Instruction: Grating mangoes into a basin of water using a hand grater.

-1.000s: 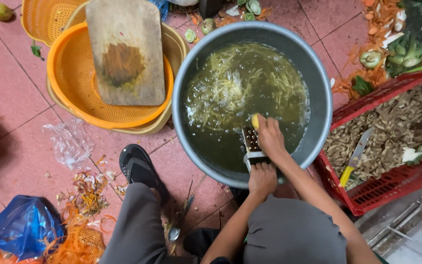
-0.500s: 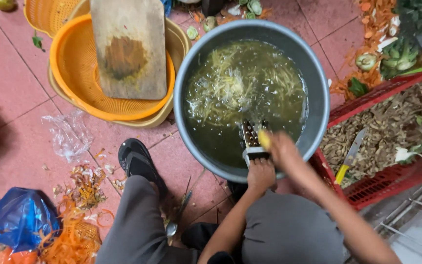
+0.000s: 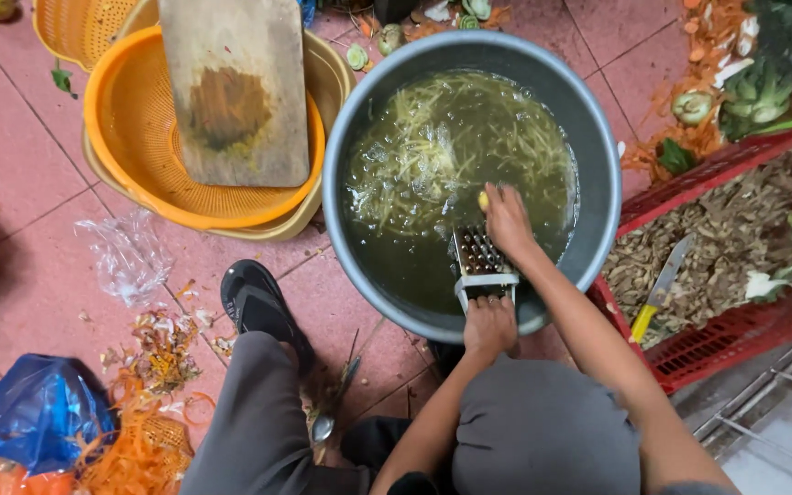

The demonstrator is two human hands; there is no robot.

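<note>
While clamped shut on the lower handle of a flat metal grater (image 3: 480, 264), left hand (image 3: 490, 327) steadies it. Right hand (image 3: 507, 218) closed on a small yellowish piece (image 3: 483, 199), pressed against the perforated face. Beneath both, round grey basin (image 3: 598, 165) of murky water and pale shreds (image 3: 433, 137).

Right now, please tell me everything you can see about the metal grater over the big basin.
The grater is a flat metal sheet with rows of raised holes and a pale frame at its near end. It slants into the grey basin, above greenish water with pale shreds. The left hand grips its near end; the right hand presses a small yellowish piece on its far end.
</note>
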